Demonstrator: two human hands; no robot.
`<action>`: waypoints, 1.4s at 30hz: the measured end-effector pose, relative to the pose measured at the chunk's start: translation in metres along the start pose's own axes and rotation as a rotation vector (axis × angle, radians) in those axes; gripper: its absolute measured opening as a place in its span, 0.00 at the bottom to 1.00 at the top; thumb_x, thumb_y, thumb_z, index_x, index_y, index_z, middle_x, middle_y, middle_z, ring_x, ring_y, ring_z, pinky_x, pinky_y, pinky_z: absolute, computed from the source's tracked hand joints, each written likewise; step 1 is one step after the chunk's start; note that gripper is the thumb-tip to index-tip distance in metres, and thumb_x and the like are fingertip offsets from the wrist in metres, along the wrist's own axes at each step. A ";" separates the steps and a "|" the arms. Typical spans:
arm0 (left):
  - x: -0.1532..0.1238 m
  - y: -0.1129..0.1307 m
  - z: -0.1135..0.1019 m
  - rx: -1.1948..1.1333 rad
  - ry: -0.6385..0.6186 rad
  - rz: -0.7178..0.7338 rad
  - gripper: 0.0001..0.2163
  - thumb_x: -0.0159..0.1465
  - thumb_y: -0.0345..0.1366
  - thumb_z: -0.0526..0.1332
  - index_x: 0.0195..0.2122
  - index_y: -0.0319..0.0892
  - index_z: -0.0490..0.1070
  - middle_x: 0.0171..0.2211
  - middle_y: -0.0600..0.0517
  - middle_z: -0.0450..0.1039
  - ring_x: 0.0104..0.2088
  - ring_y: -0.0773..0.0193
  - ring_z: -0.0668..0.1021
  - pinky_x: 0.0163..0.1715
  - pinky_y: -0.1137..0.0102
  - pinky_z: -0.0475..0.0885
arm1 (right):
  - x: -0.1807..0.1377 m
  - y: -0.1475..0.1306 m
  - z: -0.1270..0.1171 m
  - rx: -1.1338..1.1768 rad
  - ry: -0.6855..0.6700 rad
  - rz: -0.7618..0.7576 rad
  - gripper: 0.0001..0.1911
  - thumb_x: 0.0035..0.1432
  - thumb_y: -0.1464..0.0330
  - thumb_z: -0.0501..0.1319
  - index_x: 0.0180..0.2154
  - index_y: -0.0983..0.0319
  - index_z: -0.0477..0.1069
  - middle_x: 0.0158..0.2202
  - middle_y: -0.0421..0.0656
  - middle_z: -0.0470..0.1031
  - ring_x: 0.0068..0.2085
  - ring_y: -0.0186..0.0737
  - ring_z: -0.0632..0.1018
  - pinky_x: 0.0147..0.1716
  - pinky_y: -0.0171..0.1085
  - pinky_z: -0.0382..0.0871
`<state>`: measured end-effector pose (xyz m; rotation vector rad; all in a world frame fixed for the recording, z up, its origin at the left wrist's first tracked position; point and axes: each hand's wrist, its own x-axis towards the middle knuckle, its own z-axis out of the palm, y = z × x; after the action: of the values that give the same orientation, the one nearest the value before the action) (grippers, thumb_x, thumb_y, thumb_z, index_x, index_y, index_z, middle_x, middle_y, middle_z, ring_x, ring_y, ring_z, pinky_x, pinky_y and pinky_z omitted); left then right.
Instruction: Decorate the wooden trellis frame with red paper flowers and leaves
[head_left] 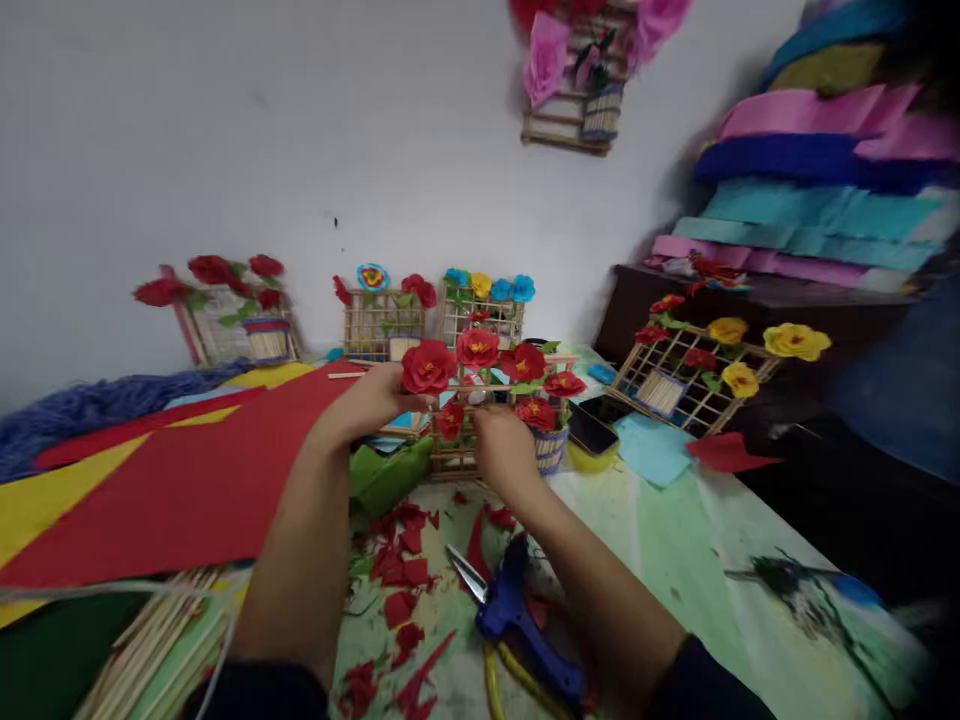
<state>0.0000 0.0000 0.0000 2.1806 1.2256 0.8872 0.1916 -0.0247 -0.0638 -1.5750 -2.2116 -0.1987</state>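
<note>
**Flowered frame (454, 463) upright on the table (660, 560), a hand at either side**

The frame stands at the centre of the view, its lattice facing the wearer, probably so that every part of its front stays within reach. Its 6 red flowers (478, 347) sit across the top and middle, and a striped pot (551, 452) fills the lower right corner.

The left hand (384, 392) is at the upper left edge, likely to steady the frame. Its forearm rises steeply, and the fingers bend in behind a flower, so what they grip cannot be told. The right hand (504, 440) comes in low and slanting across the front, knuckles up, fingers curled toward the middle of the lattice; whether they pinch anything is hidden.

Red scraps (405, 560) lie just below, beside scissors (466, 575) and a blue tool (529, 630), close enough to pick up easily. Green paper (397, 475) lies by the frame's left foot, and a broad red sheet (202, 480) spreads farther left. A phone (592, 428) rests to the right. Beyond, other frames (484, 318) lean at the wall (420, 130), presumably parked clear of the work.
</note>
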 end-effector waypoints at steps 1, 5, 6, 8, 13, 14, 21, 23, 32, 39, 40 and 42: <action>0.001 -0.001 0.000 -0.009 0.005 -0.016 0.10 0.52 0.41 0.62 0.28 0.38 0.72 0.29 0.52 0.74 0.31 0.62 0.73 0.34 0.70 0.69 | 0.000 0.001 0.000 0.002 0.003 0.002 0.13 0.54 0.79 0.53 0.38 0.63 0.73 0.39 0.48 0.76 0.42 0.43 0.75 0.38 0.36 0.65; 0.003 -0.003 0.001 -0.086 0.020 -0.069 0.11 0.52 0.41 0.63 0.30 0.39 0.73 0.27 0.52 0.74 0.29 0.62 0.74 0.30 0.71 0.69 | -0.001 0.003 0.000 0.007 0.024 0.004 0.12 0.53 0.79 0.54 0.37 0.63 0.73 0.39 0.47 0.76 0.42 0.42 0.74 0.39 0.35 0.64; 0.003 -0.004 0.002 -0.116 0.022 -0.079 0.11 0.51 0.41 0.64 0.30 0.39 0.73 0.28 0.51 0.75 0.29 0.62 0.74 0.29 0.71 0.69 | -0.001 0.003 0.001 0.007 0.030 0.002 0.12 0.53 0.79 0.54 0.37 0.63 0.73 0.39 0.47 0.76 0.42 0.42 0.74 0.39 0.34 0.64; 0.004 -0.004 0.002 -0.153 0.036 -0.084 0.11 0.51 0.41 0.64 0.31 0.39 0.73 0.28 0.51 0.75 0.29 0.62 0.75 0.29 0.71 0.70 | -0.001 0.003 0.002 0.007 0.036 -0.002 0.12 0.53 0.79 0.54 0.36 0.63 0.72 0.38 0.47 0.76 0.42 0.42 0.74 0.39 0.34 0.64; 0.007 -0.009 0.002 0.036 0.160 -0.057 0.11 0.51 0.42 0.63 0.26 0.39 0.74 0.24 0.54 0.73 0.28 0.61 0.75 0.29 0.71 0.69 | 0.000 0.001 0.003 0.000 0.016 -0.008 0.11 0.54 0.78 0.55 0.37 0.64 0.72 0.39 0.48 0.75 0.43 0.42 0.74 0.39 0.34 0.64; 0.009 -0.012 0.002 0.090 0.184 -0.039 0.11 0.52 0.43 0.63 0.25 0.39 0.73 0.24 0.54 0.72 0.29 0.60 0.75 0.30 0.71 0.69 | -0.001 0.001 0.003 -0.001 0.012 -0.005 0.11 0.54 0.78 0.55 0.37 0.64 0.72 0.39 0.48 0.75 0.43 0.42 0.74 0.39 0.34 0.64; 0.022 -0.035 0.008 0.124 0.255 0.235 0.13 0.57 0.43 0.60 0.37 0.40 0.76 0.41 0.47 0.76 0.44 0.55 0.75 0.47 0.64 0.69 | -0.001 0.001 0.003 -0.001 0.003 -0.006 0.12 0.54 0.79 0.55 0.38 0.63 0.73 0.40 0.48 0.75 0.44 0.42 0.73 0.40 0.34 0.63; 0.024 -0.040 0.008 0.131 0.240 0.268 0.13 0.58 0.43 0.61 0.38 0.40 0.76 0.42 0.46 0.75 0.45 0.55 0.75 0.48 0.63 0.69 | -0.001 0.001 0.003 0.007 -0.006 -0.003 0.12 0.54 0.79 0.55 0.38 0.63 0.73 0.40 0.48 0.75 0.44 0.42 0.73 0.40 0.34 0.63; 0.025 -0.043 0.009 0.127 0.233 0.362 0.15 0.60 0.41 0.60 0.46 0.41 0.74 0.51 0.45 0.72 0.52 0.55 0.72 0.54 0.60 0.65 | -0.001 0.002 0.006 -0.005 0.009 -0.012 0.11 0.54 0.78 0.55 0.36 0.63 0.73 0.38 0.48 0.75 0.43 0.42 0.74 0.40 0.34 0.64; 0.027 -0.046 0.014 0.105 0.252 0.329 0.12 0.59 0.40 0.60 0.39 0.41 0.77 0.44 0.47 0.76 0.46 0.55 0.76 0.49 0.61 0.69 | -0.001 0.001 0.005 -0.011 0.011 -0.018 0.11 0.54 0.78 0.55 0.36 0.63 0.73 0.38 0.48 0.75 0.43 0.42 0.74 0.39 0.33 0.63; 0.027 -0.045 0.014 0.107 0.254 0.327 0.12 0.60 0.41 0.60 0.40 0.41 0.77 0.44 0.46 0.76 0.46 0.55 0.76 0.49 0.61 0.69 | -0.001 0.001 0.005 -0.012 0.006 -0.019 0.11 0.54 0.78 0.55 0.36 0.63 0.73 0.38 0.48 0.75 0.43 0.42 0.73 0.39 0.34 0.63; 0.026 -0.042 0.014 0.114 0.255 0.329 0.12 0.60 0.40 0.60 0.41 0.41 0.77 0.45 0.46 0.76 0.47 0.55 0.76 0.49 0.61 0.69 | -0.001 0.001 0.005 -0.012 0.002 -0.019 0.11 0.55 0.77 0.55 0.37 0.63 0.73 0.39 0.48 0.75 0.43 0.41 0.73 0.40 0.34 0.63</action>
<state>-0.0031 0.0416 -0.0304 2.4655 1.0652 1.2908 0.1912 -0.0237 -0.0692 -1.5605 -2.2284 -0.2194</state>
